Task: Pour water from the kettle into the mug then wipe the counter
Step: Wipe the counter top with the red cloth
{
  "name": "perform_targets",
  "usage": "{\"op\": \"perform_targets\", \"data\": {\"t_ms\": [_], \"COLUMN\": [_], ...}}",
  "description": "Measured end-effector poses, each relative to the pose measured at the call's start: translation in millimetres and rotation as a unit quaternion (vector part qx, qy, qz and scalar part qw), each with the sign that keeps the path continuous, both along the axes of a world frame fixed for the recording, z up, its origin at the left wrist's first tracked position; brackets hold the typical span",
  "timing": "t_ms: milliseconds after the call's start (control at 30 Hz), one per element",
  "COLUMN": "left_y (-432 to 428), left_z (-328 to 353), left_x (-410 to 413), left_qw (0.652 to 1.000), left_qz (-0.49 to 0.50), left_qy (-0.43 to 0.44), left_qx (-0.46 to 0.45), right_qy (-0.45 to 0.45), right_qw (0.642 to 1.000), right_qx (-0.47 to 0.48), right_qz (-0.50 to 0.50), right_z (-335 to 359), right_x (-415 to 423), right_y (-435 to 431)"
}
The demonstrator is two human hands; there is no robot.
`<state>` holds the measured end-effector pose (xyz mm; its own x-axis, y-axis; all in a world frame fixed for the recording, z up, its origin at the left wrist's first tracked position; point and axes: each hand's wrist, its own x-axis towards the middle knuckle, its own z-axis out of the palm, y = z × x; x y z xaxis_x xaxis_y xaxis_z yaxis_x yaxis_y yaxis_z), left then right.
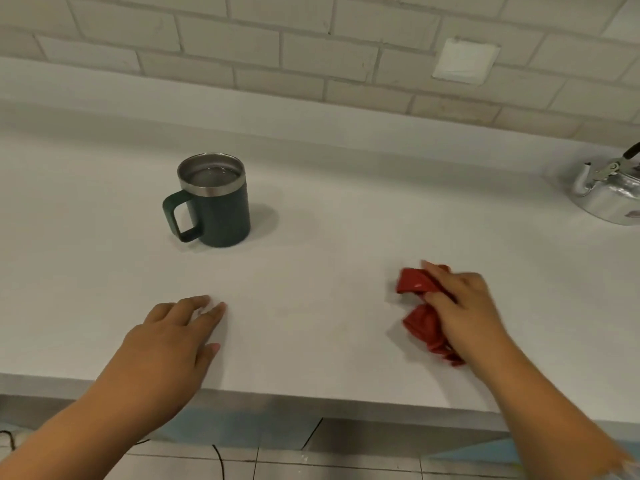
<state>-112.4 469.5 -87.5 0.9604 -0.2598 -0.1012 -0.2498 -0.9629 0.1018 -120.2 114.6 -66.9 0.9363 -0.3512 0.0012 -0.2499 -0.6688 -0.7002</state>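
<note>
A dark green mug [218, 206] with a steel rim stands upright on the white counter [311, 244], its handle to the left, with water inside. The metal kettle [613, 195] sits at the far right edge of view, spout pointing left. A crumpled red cloth [420, 306] lies on the counter at the right. My right hand [464, 303] grips the cloth from above, fingers curled over it. My left hand [176, 337] rests flat on the counter near the front edge, fingers straight, holding nothing.
A white brick wall [311, 46] backs the counter, with a white square plate [465, 60] on it at the upper right. The counter's front edge [311, 403] runs below my hands, with tiled floor [311, 462] and a dark cord [221, 462] beneath.
</note>
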Motion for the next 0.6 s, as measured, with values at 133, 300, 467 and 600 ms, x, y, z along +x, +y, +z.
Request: {"op": "perform_targets", "data": {"t_ms": [133,300,467,600], "left_y": [3,10,23,60], "left_z": [-1,-1,-4,-3], "left_x": [4,5,7,12], "left_qw": [1.000,0.999,0.997,0.998], "left_qz": [-0.016,-0.041,-0.050,0.025], "left_qy": [-0.006,-0.023,-0.015,-0.021], "left_qx": [0.009,-0.005,-0.056,-0.060], "right_qy": [0.105,0.052,0.026,0.007], "right_qw": [0.982,0.965,0.981,0.997], "right_qx": [-0.150,-0.258,-0.157,0.006], "right_qz": [-0.037,0.020,0.110,0.083], "right_z": [-19,-30,-25,-15], "right_x": [-40,-35,4,33], "right_y": [4,87,159,146]}}
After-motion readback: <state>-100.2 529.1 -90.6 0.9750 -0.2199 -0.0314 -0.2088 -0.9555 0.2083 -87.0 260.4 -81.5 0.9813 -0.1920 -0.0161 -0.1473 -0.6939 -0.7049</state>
